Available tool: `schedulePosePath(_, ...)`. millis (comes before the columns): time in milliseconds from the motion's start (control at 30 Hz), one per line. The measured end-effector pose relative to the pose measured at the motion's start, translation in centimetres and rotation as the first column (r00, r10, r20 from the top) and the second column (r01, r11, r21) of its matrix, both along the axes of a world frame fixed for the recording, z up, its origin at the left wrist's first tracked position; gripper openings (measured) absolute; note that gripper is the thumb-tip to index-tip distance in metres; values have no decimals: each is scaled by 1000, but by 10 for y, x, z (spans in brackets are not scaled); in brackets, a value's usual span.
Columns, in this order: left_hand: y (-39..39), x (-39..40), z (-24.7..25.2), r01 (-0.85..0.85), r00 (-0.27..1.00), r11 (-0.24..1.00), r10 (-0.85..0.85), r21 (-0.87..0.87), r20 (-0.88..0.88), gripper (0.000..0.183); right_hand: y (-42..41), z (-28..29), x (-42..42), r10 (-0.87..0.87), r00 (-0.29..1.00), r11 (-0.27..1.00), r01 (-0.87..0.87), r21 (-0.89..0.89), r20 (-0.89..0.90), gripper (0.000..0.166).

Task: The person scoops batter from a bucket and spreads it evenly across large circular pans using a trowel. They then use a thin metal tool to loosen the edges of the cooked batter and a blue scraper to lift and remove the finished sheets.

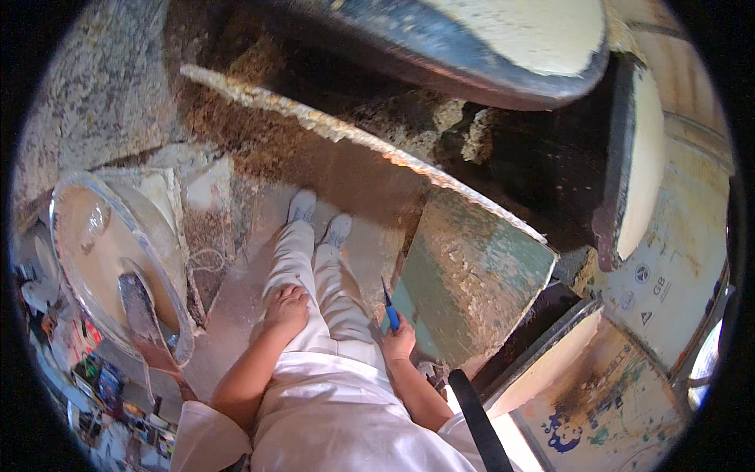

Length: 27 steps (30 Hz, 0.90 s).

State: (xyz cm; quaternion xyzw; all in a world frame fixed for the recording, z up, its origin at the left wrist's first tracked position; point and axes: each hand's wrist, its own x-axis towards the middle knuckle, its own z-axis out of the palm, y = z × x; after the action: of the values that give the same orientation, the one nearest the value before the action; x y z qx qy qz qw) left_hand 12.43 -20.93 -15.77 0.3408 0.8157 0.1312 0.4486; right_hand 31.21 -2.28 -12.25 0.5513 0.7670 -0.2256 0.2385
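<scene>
My right hand (399,338) grips a slim pointed hand tool (390,311) with a blue handle and a dark tapered tip. The tip points away from me, and the exact kind of tool cannot be told. My left hand (288,310) rests on my thigh in pale trousers (290,253), holding nothing, fingers slightly curled. Right of the tool leans a worn green board (472,277) smeared with dried brown matter. Along its far side runs a crusted, ragged edge (365,138). Beyond that edge looms a large rounded body (531,35) with a cream face and dark rim, partly blurred.
At left stands a round basin (121,236) of beige liquid, with a stained wooden paddle (141,307) leaning in it. Two more cream-faced, dark-rimmed pieces (640,165) (548,360) stand at right beside printed boards (666,277). Cluttered items (106,383) lie lower left.
</scene>
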Motion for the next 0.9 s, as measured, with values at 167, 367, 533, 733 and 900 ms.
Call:
schedulePosePath(167,4,-17,2,190,980,981,-188,-40,61,24,7,32,9,-230,967,971,235,39,-112,40)
schedulePosePath(367,12,-44,-1,436,899,897,-431,-72,79,27,-2,62,42,-413,898,882,436,180,-152,34)
schedulePosePath(533,26,-67,18,513,857,843,-490,-164,161,36,-23,53,76,-552,816,790,578,205,-171,32)
schedulePosePath(733,26,-73,32,377,925,909,-358,-176,129,35,-6,44,97,-466,817,786,559,264,-340,24)
schedulePosePath(900,29,-53,27,426,905,887,-419,-176,77,34,8,51,118,-562,712,740,660,128,-421,23)
